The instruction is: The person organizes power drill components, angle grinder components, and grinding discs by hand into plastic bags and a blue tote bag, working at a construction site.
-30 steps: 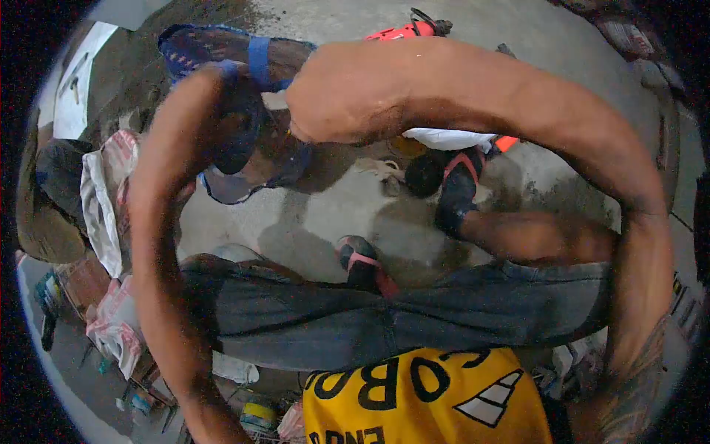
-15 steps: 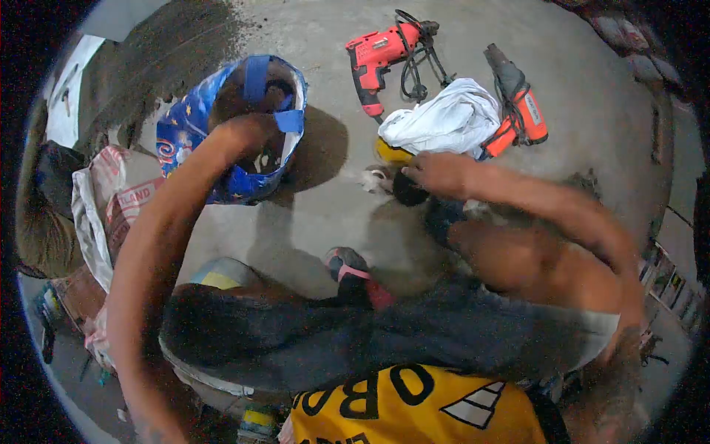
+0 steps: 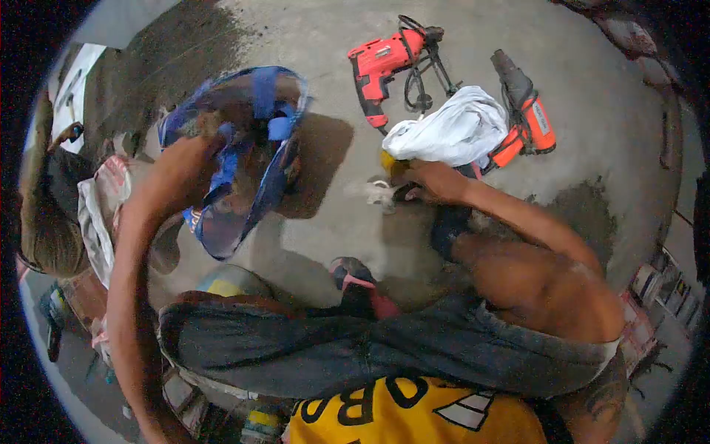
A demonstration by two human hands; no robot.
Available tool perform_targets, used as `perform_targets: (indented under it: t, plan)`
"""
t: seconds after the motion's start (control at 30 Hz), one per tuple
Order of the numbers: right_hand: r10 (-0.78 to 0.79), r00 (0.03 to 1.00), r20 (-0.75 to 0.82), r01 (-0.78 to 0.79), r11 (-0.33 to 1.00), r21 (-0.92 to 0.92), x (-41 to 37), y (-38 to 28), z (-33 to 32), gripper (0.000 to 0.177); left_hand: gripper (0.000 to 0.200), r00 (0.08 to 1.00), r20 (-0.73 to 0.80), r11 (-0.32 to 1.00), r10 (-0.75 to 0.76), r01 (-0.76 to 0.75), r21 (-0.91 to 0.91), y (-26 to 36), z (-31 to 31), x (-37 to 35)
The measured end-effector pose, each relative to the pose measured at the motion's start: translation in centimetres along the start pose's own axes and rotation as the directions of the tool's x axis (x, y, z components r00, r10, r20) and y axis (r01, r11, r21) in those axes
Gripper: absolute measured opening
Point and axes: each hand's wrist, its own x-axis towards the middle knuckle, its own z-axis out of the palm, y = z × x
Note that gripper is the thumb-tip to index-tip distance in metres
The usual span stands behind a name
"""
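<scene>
A blue patterned bag [image 3: 174,129] with blue straps stands tilted at the left, its wide opening turned toward me. My left hand [image 3: 198,152] is closed on the bag's near-left rim; the fingertips are partly hidden and blurred. My right hand [image 3: 438,182] is low over the floor in front of my knee, fingers curled around something small and dark that I cannot make out. Just left of those fingers lies a white ring-shaped piece [image 3: 380,192]. A yellow item [image 3: 390,161] sits behind the hand, partly under a white cloth [image 3: 447,127].
Beyond the cloth lie a red corded drill [image 3: 384,63] and an orange-and-grey power tool [image 3: 529,111]. A cement sack [image 3: 100,200] stands at the left, near another person's leg [image 3: 52,222]. Dark sand [image 3: 155,70] covers the far-left floor. My sandalled foot [image 3: 355,277] is below centre.
The bag has tipped, its opening swinging toward me. My left hand has come out of the opening to its left rim. My right hand has shifted slightly, uncovering more of the white piece.
</scene>
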Motion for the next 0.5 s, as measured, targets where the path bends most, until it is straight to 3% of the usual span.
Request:
perform_targets:
  t: [0.07, 0.13, 0.17, 0.27, 0.33, 0.43, 0.47, 0.5]
  plan:
    - [-0.214, 0.971, -0.108, 0.212, 0.977, -0.034, 1.4, 2.7, 3.3, 0.041, 0.030, 1.000, -0.009, 0.874, -0.013, 0.007, -0.486, 0.2, -2.5, -3.8]
    - [-0.384, 0.910, -0.155, 0.353, 0.915, -0.194, 3.2, 2.3, 4.3, 0.036, 0.030, 0.970, 0.070, 0.625, -0.233, 0.204, -0.754, 0.5, -4.6, -7.8]
    - [-0.444, 0.886, -0.136, 0.385, 0.865, -0.322, 4.1, 0.8, 4.1, 0.033, 0.032, 0.944, 0.016, 0.538, -0.328, 0.201, -0.819, 0.7, -5.1, -9.5]
    - [-0.561, 0.773, -0.296, 0.217, 0.672, -0.708, 4.5, -1.4, 5.5, 0.028, 0.039, 0.790, -0.306, 0.501, -0.531, 0.002, -0.865, 0.7, -4.9, -13.0]
    - [-0.517, 0.804, -0.293, 0.213, 0.711, -0.670, 4.1, -1.9, 5.8, 0.026, 0.045, 0.692, -0.438, 0.509, -0.573, -0.118, -0.853, 1.3, -3.9, -13.4]
    - [-0.410, 0.845, -0.343, 0.124, 0.774, -0.621, 3.5, -2.3, 6.1, 0.024, 0.043, 0.652, -0.357, 0.454, -0.669, -0.022, -0.891, 1.6, -2.6, -14.2]
    - [-0.366, 0.854, -0.370, 0.082, 0.797, -0.599, 3.4, -2.1, 6.4, 0.024, 0.037, 0.664, -0.261, 0.429, -0.701, 0.100, -0.898, 1.6, -3.0, -14.9]
    - [-0.245, 0.922, -0.299, 0.064, 0.860, -0.506, 3.3, -1.9, 6.5, 0.026, 0.034, 0.659, -0.207, 0.409, -0.723, 0.166, -0.898, 1.7, -3.0, -15.4]
